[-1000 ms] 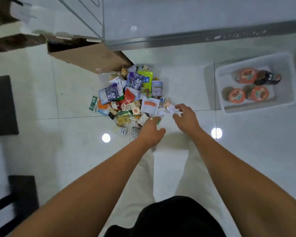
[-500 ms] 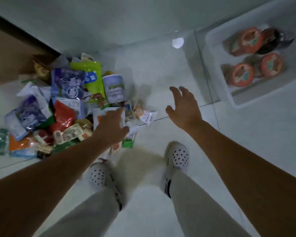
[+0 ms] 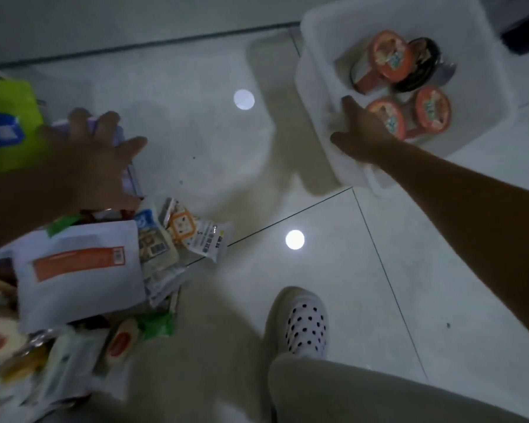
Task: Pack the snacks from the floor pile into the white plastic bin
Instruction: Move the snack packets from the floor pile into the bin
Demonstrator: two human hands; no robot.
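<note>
The snack pile (image 3: 153, 257) lies on the floor at the left; a white packet with an orange label (image 3: 77, 270) and a green bag (image 3: 6, 123) stand out. My left hand (image 3: 95, 154) is clamped over a pale snack tub (image 3: 104, 125) at the pile's far edge, and most of the tub is hidden. The white plastic bin (image 3: 483, 56) sits at the upper right. It holds three orange-lidded cups (image 3: 432, 108) and a black-lidded one (image 3: 422, 65). My right hand (image 3: 361, 135) grips the bin's near left rim, thumb outside the wall.
My foot in a white perforated shoe (image 3: 300, 322) stands on the glossy tile between pile and bin. A dark object (image 3: 526, 25) sits beyond the bin at the top right corner. A wall base runs along the top of the view.
The view has dropped closer to the floor. My left hand shifted from the orange-labelled packet to the pale tub. My right hand swung right from open floor onto the bin's rim.
</note>
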